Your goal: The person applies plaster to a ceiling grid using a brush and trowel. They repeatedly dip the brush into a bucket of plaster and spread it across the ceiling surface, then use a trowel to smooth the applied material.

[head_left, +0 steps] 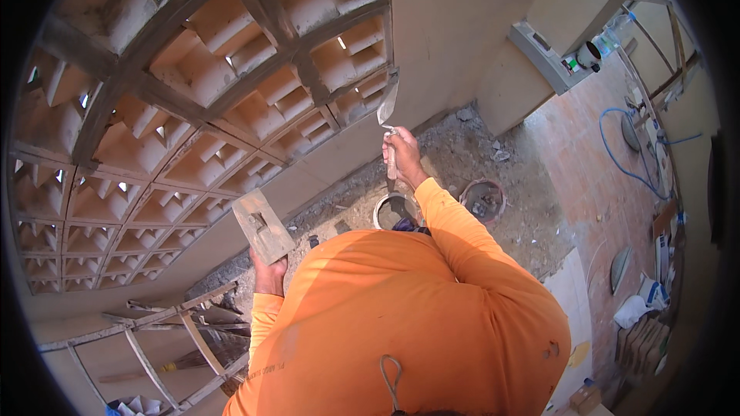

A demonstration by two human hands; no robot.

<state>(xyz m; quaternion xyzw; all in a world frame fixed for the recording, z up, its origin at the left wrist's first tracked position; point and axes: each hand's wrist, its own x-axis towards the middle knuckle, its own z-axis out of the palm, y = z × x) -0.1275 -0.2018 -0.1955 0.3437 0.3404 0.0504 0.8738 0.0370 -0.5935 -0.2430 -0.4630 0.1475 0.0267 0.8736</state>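
Note:
My right hand (405,157) grips the handle of a pointing trowel (388,102). The trowel's blade points up and touches or nearly touches the right edge of the breeze-block wall (297,54), at a mortared corner. In my left hand (270,271) is a flat rectangular mortar board (258,219), tilted beside the lower blocks. A small darker patch shows on its face; whether it is mortar I cannot tell. Wet-looking grey mortar fills many upper joints, while the lower joints look thin and dark. Below my right hand stands a bucket (376,212), partly hidden by my body.
A second bucket (505,202) with grey contents stands on rubble-strewn ground (528,177). A wooden ladder (139,354) lies at lower left. On the right, a blue hose (609,119) crosses the tiled floor (563,127). A cup (589,55) rests on a grey ledge.

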